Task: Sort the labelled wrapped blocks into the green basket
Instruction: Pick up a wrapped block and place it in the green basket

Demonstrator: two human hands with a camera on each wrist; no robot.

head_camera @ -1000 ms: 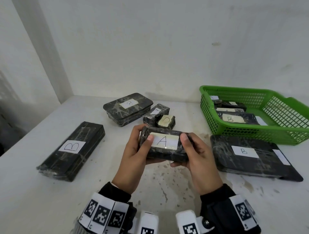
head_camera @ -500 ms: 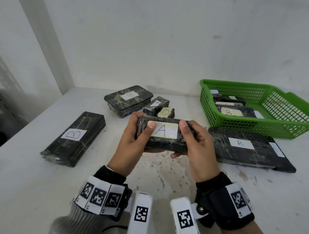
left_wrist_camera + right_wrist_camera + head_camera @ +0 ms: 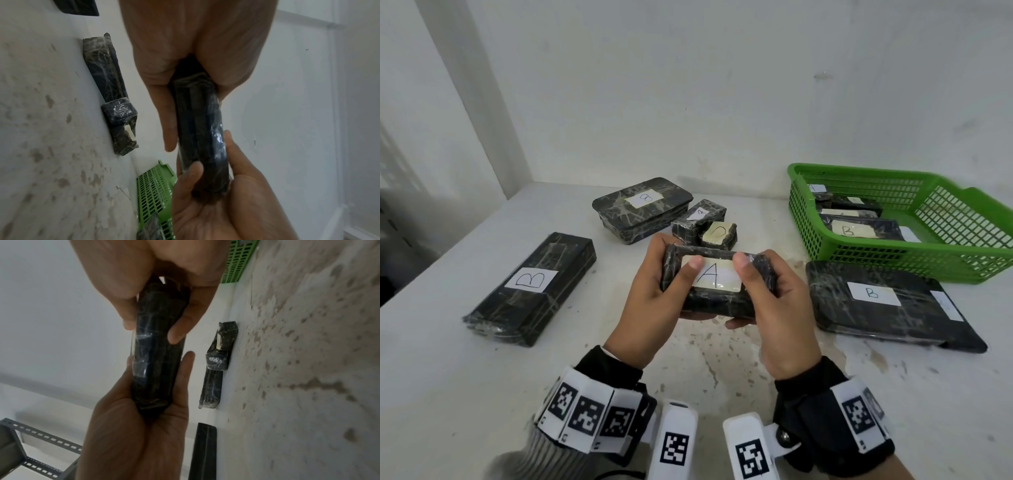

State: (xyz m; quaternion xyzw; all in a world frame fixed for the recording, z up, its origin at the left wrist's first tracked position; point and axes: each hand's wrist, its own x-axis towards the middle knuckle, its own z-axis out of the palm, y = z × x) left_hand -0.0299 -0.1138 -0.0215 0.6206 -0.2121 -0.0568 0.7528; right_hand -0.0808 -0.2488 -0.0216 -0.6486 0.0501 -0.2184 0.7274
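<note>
Head view: both hands hold block A [image 3: 717, 284] above the table — left hand [image 3: 654, 301] and right hand [image 3: 774, 308] each gripping one end. Its long side runs left-right. The green basket [image 3: 893, 253] sits to the right — right hand is nearer.

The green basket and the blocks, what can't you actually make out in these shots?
- Green basket: head view, right end cut off by the frame edge.
- Blocks in the basket: only one B reads clearly; other labels are overlapped or too small.
- Block A: both wrist views show only its edge; the label faces away.
- Small block behind it: the label's letter is too small to read.
</note>
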